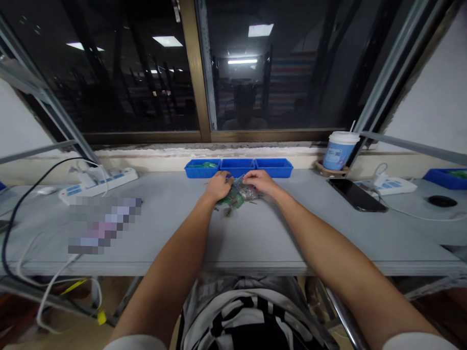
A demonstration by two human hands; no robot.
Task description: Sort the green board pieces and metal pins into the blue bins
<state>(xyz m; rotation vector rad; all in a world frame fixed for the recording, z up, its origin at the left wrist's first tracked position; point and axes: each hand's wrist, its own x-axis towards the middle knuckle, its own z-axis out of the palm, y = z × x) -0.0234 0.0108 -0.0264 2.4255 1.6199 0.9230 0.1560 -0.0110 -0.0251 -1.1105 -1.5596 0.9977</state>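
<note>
Black-and-white clothing (251, 318) lies nearest; farther, on the grey table (170, 219) before blue trays (237, 166), left hand (218, 186) and right hand (264, 182), fingers half-curled, touch bagged small parts (248, 193) between them; whether either grips, I cannot tell.

A grey desk (155, 208) is standing with its far edge along a pale wall (447, 85). Above that edge, a dark window (197, 66) is mirroring lights (167, 41). Posts (392, 63) are rising near the far edge; tan floor (86, 336) is showing below the near edge.
</note>
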